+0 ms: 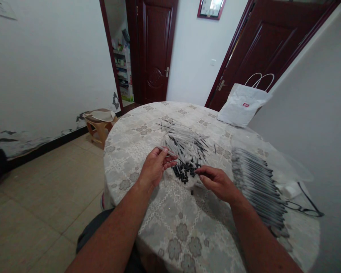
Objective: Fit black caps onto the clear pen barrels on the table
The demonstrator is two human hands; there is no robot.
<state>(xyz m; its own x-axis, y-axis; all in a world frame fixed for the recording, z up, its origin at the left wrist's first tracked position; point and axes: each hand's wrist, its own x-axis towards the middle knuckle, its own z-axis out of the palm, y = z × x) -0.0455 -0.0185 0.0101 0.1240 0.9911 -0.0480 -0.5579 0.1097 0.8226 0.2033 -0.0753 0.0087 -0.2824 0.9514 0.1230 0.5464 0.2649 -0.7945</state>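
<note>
In my left hand (156,167), a thin pale pen barrel (167,151) is pinched between thumb and fingers, slanting down to the right. My right hand (214,180) is at the right edge of a small heap of black pen caps (184,175), thumb and fingertips together. Whether a cap is between those fingertips I cannot make out. Behind both hands spreads a loose pile of pale barrels and thin dark sticks (184,138). A single black cap (192,192) lies apart, nearer to me.
To the right, many assembled-looking pens (258,185) lie in a long row on clear plastic. Beside them are eyeglasses (301,207) and a white roll (291,189). A white paper bag (243,104) stands at the back of the round, cloth-covered table (184,235). A stool (99,125) is at left.
</note>
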